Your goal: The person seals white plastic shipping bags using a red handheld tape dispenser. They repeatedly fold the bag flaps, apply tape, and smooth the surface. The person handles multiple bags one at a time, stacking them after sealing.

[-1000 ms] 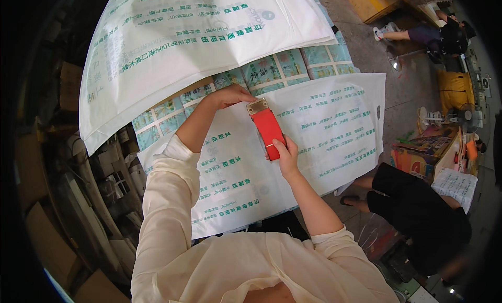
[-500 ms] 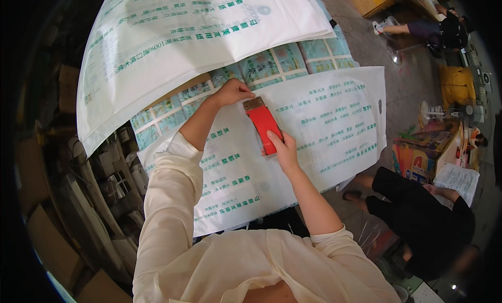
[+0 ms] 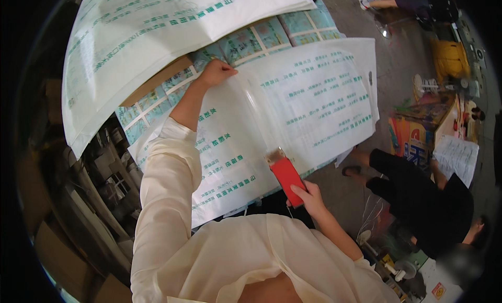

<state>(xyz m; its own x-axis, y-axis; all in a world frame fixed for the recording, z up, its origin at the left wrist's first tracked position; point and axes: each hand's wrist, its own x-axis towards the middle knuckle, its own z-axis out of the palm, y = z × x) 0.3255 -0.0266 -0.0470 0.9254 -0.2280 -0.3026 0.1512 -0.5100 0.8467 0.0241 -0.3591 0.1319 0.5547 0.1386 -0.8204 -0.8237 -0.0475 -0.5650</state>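
Note:
My right hand [image 3: 312, 201] grips a red tape dispenser [image 3: 286, 178] with a metal head, close to the near edge of the white printed plastic wrap [image 3: 319, 120]. A shiny clear strip of tape [image 3: 257, 107] runs along the wrap's middle, from near my left fingertips toward the dispenser. At the wrap's far edge, my left hand [image 3: 215, 73] is closed with its fingertips pressed together; what they pinch is too small to tell. Under the wrap lie green-blue packages [image 3: 251, 44] bound with pale straps.
Another white printed wrap [image 3: 183, 28] covers the far packages. Folded cardboard and boxes [image 3: 107, 172] crowd the left side. On the right, a person in black [image 3: 418, 190] holds white printed sheets [image 3: 455, 156]. A second person [image 3: 436, 8] is farther off, beyond a yellow object [image 3: 451, 60].
My right hand has drawn the tape dispenser toward me, away from my left hand, and a clear strip now shows between them. My left hand stays at the wrap's far edge.

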